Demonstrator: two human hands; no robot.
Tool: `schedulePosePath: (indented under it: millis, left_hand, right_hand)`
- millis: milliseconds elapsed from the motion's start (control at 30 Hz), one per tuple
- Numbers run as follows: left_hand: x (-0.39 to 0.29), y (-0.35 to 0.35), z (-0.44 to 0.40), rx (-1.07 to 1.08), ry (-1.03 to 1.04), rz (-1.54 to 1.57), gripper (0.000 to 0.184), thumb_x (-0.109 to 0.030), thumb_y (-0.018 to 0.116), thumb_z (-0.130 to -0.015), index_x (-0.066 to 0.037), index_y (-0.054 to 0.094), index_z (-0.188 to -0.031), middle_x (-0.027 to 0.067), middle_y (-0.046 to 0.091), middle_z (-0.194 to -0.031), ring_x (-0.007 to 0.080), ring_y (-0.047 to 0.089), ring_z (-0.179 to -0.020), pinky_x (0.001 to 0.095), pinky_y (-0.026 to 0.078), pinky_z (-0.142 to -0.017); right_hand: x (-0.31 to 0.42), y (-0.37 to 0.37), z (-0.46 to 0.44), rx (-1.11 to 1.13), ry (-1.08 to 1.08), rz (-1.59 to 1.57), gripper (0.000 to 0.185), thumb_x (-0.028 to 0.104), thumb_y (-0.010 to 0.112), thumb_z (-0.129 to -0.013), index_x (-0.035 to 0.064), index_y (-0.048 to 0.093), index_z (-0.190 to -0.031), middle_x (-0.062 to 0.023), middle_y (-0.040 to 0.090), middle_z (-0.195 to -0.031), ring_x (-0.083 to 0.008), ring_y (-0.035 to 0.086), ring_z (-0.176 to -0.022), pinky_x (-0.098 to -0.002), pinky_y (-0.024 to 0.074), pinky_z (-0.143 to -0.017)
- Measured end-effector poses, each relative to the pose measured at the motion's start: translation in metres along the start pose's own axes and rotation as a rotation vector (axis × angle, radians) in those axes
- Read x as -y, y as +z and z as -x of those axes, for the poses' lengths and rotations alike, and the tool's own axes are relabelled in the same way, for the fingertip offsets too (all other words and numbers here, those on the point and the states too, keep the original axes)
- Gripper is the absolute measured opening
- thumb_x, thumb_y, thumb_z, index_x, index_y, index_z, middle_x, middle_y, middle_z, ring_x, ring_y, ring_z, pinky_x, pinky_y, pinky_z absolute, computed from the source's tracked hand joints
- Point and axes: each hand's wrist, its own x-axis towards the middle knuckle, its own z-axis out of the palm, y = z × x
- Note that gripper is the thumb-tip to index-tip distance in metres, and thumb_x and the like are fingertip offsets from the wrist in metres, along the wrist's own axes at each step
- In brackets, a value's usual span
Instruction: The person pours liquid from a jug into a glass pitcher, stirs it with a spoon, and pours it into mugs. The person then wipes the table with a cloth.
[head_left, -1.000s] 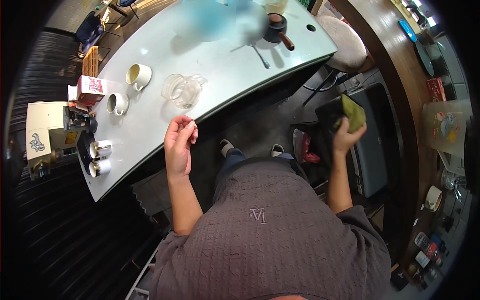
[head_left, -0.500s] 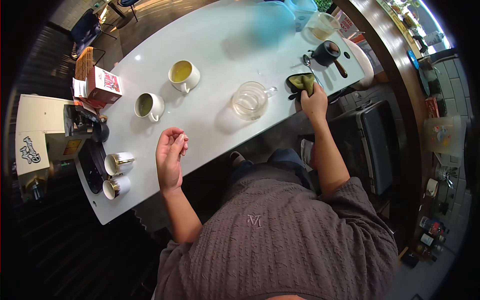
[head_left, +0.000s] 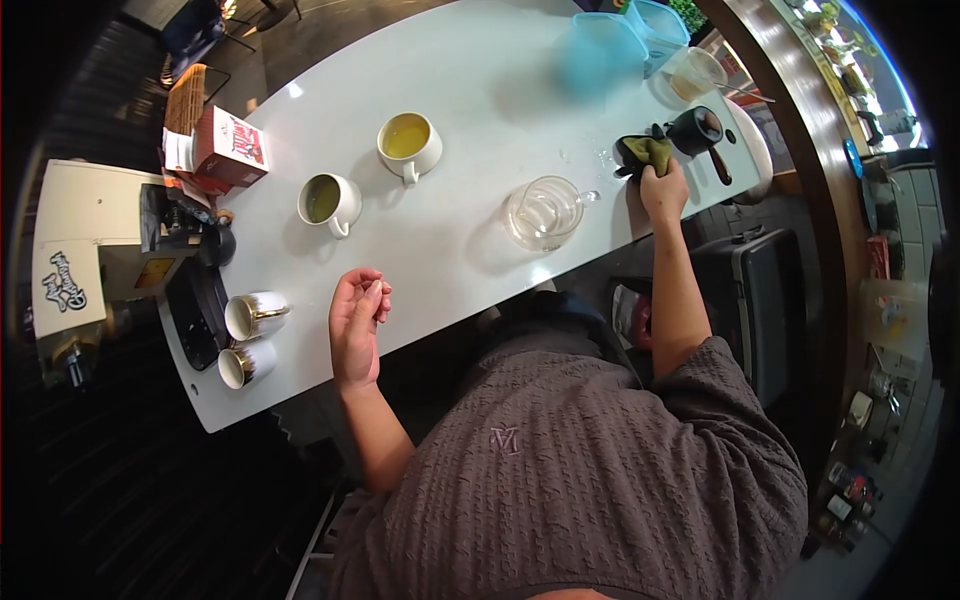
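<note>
My right hand [head_left: 664, 192] is closed on a green cloth [head_left: 655, 154] near the table's right front edge. A black piece [head_left: 631, 152], perhaps also cloth, lies against its left side. A black pot [head_left: 690, 130] with a wooden handle stands just beyond. My left hand [head_left: 357, 318] hovers by the front edge, fingers curled and thumb against them, with nothing visible inside. Between the hands is a clear glass jug [head_left: 543, 215]. Two white cups stand farther back: one [head_left: 411, 150] with yellow liquid, the other [head_left: 330, 204] with a greener liquid.
At left, two white-and-gold mugs [head_left: 255, 315] lie tipped beside a black tray [head_left: 198, 312]. A red-and-white box [head_left: 231, 147] stands behind them. Blue containers [head_left: 603, 50] and a clear cup [head_left: 697, 74] sit at the back right of the white table [head_left: 470, 90].
The whole view has shifted, so the table things appear farther right. My right hand still grips the cloth beside the pot. The spoon seen by the pot earlier no longer shows clearly.
</note>
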Motion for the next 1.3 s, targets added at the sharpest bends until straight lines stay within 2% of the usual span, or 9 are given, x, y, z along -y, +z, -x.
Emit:
schedulePosePath:
  millis: [167, 267, 433, 500, 600, 700, 933, 1033, 1300]
  left_hand:
    - [0.000, 0.013, -0.003, -0.036, -0.005, 0.033, 0.017, -0.015, 0.055, -0.091, -0.005, 0.054, -0.105, 0.0013, 0.055, -0.089, 0.0067, 0.048, -0.075, 0.0206, 0.036, -0.067]
    - [0.001, 0.030, -0.009, -0.037, -0.019, 0.046, 0.017, -0.015, 0.055, -0.091, -0.005, 0.054, -0.104, 0.0013, 0.055, -0.089, 0.0070, 0.048, -0.075, 0.0211, 0.036, -0.067]
    - [-0.003, 0.064, -0.022, 0.005, -0.027, 0.041, 0.018, -0.017, 0.052, -0.091, -0.005, 0.051, -0.105, 0.0023, 0.054, -0.089, 0.0094, 0.048, -0.076, 0.0225, 0.036, -0.066]
    - [-0.002, 0.074, -0.027, 0.003, -0.035, 0.041, 0.017, -0.016, 0.054, -0.091, -0.005, 0.053, -0.104, 0.0018, 0.055, -0.088, 0.0084, 0.048, -0.076, 0.0220, 0.036, -0.067]
    - [0.000, 0.085, -0.030, -0.007, -0.040, 0.034, 0.016, -0.015, 0.055, -0.091, -0.005, 0.054, -0.103, 0.0012, 0.055, -0.088, 0.0075, 0.048, -0.075, 0.0216, 0.036, -0.067]
    - [0.003, 0.092, -0.027, -0.055, -0.012, 0.037, 0.016, -0.016, 0.054, -0.091, -0.005, 0.052, -0.104, 0.0017, 0.054, -0.087, 0.0089, 0.048, -0.075, 0.0221, 0.036, -0.066]
    - [0.010, 0.099, -0.016, -0.174, -0.028, 0.122, 0.012, -0.015, 0.054, -0.091, -0.006, 0.053, -0.099, 0.0013, 0.054, -0.085, 0.0090, 0.047, -0.073, 0.0225, 0.036, -0.064]
    - [0.006, 0.105, -0.011, -0.222, 0.000, 0.118, 0.013, -0.015, 0.054, -0.091, -0.005, 0.053, -0.099, 0.0012, 0.054, -0.085, 0.0090, 0.047, -0.073, 0.0225, 0.035, -0.064]
    - [0.021, 0.118, -0.002, -0.293, -0.008, 0.118, 0.013, -0.016, 0.055, -0.092, -0.005, 0.053, -0.099, 0.0015, 0.054, -0.084, 0.0087, 0.047, -0.072, 0.0225, 0.035, -0.063]
  right_hand:
    - [0.010, 0.001, -0.011, 0.040, 0.000, -0.023, 0.029, 0.023, 0.062, -0.075, 0.0031, 0.062, -0.096, -0.0209, 0.065, -0.089, -0.0402, 0.062, -0.087, -0.0454, 0.0478, -0.078]
    - [0.027, -0.001, -0.002, 0.183, -0.092, 0.077, 0.038, 0.037, 0.066, -0.077, 0.0019, 0.062, -0.092, -0.0215, 0.065, -0.090, -0.0411, 0.060, -0.087, -0.0470, 0.0474, -0.077]
    - [0.031, 0.032, -0.002, 0.249, -0.559, -0.076, 0.026, 0.029, 0.060, -0.085, 0.0073, 0.067, -0.098, -0.0079, 0.065, -0.114, -0.0350, 0.058, -0.092, -0.0412, 0.0441, -0.085]
    - [0.038, 0.032, -0.010, 0.357, -0.590, -0.092, 0.024, 0.028, 0.062, -0.083, 0.0090, 0.068, -0.097, -0.0048, 0.064, -0.116, -0.0337, 0.057, -0.092, -0.0399, 0.0445, -0.085]
    - [0.038, 0.024, -0.016, 0.544, -0.873, -0.098, 0.024, 0.025, 0.065, -0.076, 0.0116, 0.069, -0.095, 0.0018, 0.065, -0.117, -0.0306, 0.056, -0.091, -0.0389, 0.0450, -0.086]
    - [0.020, 0.002, -0.026, 0.628, -0.811, -0.056, 0.025, 0.018, 0.066, -0.071, 0.0082, 0.069, -0.094, -0.0045, 0.066, -0.114, -0.0305, 0.056, -0.090, -0.0371, 0.0451, -0.084]
    - [-0.015, -0.004, -0.029, 0.367, -0.594, -0.084, 0.028, 0.018, 0.064, -0.071, 0.0080, 0.069, -0.097, -0.0009, 0.065, -0.114, -0.0321, 0.056, -0.093, -0.0408, 0.0450, -0.085]
    - [0.004, 0.023, -0.038, 0.333, -0.658, -0.108, 0.030, 0.018, 0.064, -0.073, 0.0096, 0.068, -0.101, -0.0004, 0.065, -0.114, -0.0322, 0.056, -0.095, -0.0429, 0.0436, -0.085]
    - [0.057, 0.061, -0.040, 0.651, -1.000, -0.162, 0.030, 0.017, 0.066, -0.076, 0.0148, 0.067, -0.106, 0.0028, 0.063, -0.118, -0.0264, 0.052, -0.103, -0.0408, 0.0382, -0.089]
